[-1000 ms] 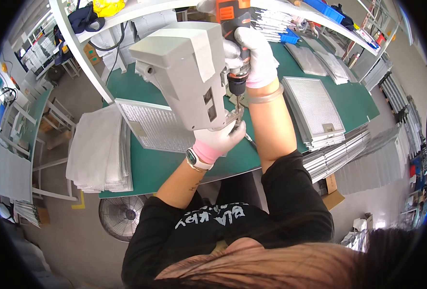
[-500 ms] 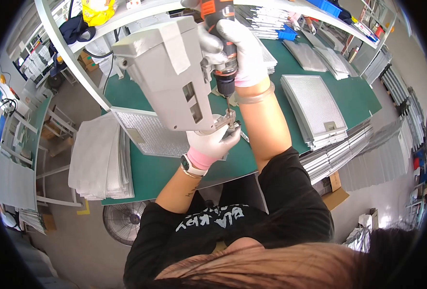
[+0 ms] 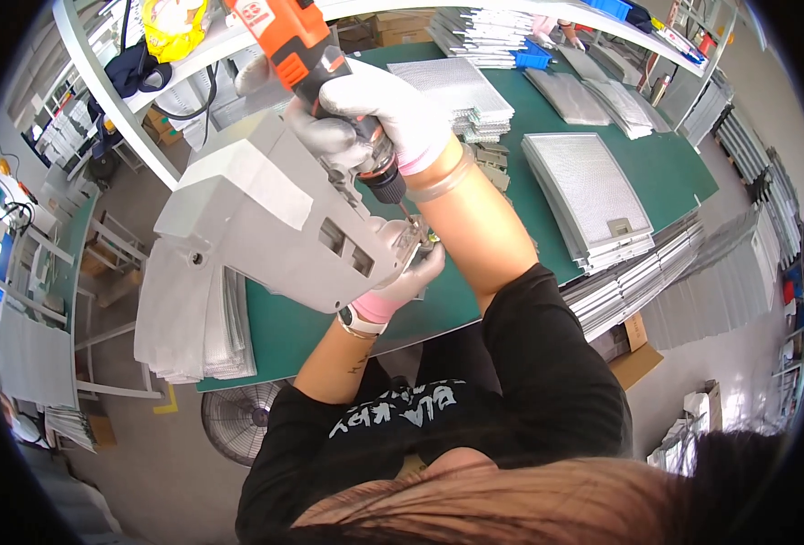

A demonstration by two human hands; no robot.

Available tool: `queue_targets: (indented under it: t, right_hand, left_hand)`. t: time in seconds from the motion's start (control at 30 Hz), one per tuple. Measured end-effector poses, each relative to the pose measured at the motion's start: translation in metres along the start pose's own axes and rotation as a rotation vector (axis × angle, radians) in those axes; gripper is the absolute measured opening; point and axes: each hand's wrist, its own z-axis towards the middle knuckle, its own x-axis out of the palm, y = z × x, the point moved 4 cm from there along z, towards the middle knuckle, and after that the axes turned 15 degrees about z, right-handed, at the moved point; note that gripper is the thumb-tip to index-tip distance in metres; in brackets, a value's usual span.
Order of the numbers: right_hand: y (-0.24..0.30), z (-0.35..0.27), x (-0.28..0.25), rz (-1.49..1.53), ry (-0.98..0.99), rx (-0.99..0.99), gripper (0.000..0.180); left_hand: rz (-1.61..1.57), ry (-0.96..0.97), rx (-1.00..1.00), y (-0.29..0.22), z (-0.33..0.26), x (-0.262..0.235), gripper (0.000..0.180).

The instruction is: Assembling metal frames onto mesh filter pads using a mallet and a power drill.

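Observation:
My right hand (image 3: 393,113), in a white glove, is closed round an orange and black cordless drill (image 3: 297,54), which tilts down to the right. Its black chuck (image 3: 384,179) is over the narrow end of a large grey housing (image 3: 266,209). The thin bit reaches a small metal bracket (image 3: 411,238) at that end. My left hand (image 3: 411,277), also gloved, is curled round the same end from below, fingertips beside the bracket. Part of its grip is hidden behind the housing. The housing hangs tilted above the table, with two rectangular openings in its side.
A stack of mesh filter panels (image 3: 588,195) lies right on the green table (image 3: 461,295). More panels (image 3: 456,86) sit at the back, near a blue bin (image 3: 533,56). Flat sheets (image 3: 179,313) stand at the left edge. A white shelf (image 3: 365,9) crosses above; a fan (image 3: 238,422) stands below.
The drill and the grey housing have swung to the left and tilted more, showing more of the drill's orange body. My left hand stays at the bracket end. The mesh panel behind the housing is now hidden.

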Motion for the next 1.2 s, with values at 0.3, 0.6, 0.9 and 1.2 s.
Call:
queue_targets:
  t: [0.3, 0.6, 0.9, 1.2]
  right_hand:
    - [-0.003, -0.008, 0.007, -0.011, 0.009, -0.045, 0.051]
    - [-0.01, -0.016, -0.005, 0.001, -0.036, -0.127, 0.067]
    - [0.051, -0.036, -0.001, 0.046, -0.237, -0.538, 0.026]
    - [0.041, -0.028, 0.055, -0.075, -0.523, -0.42, 0.025]
  left_hand:
    - [0.103, 0.034, 0.011, -0.003, -0.009, -0.004, 0.016]
    - [0.094, 0.114, -0.002, -0.007, -0.009, -0.005, 0.014]
    - [-0.041, -0.087, -0.041, -0.013, -0.027, -0.025, 0.016]
    - [-0.058, 0.801, 0.323, -0.01, -0.182, -0.142, 0.033]
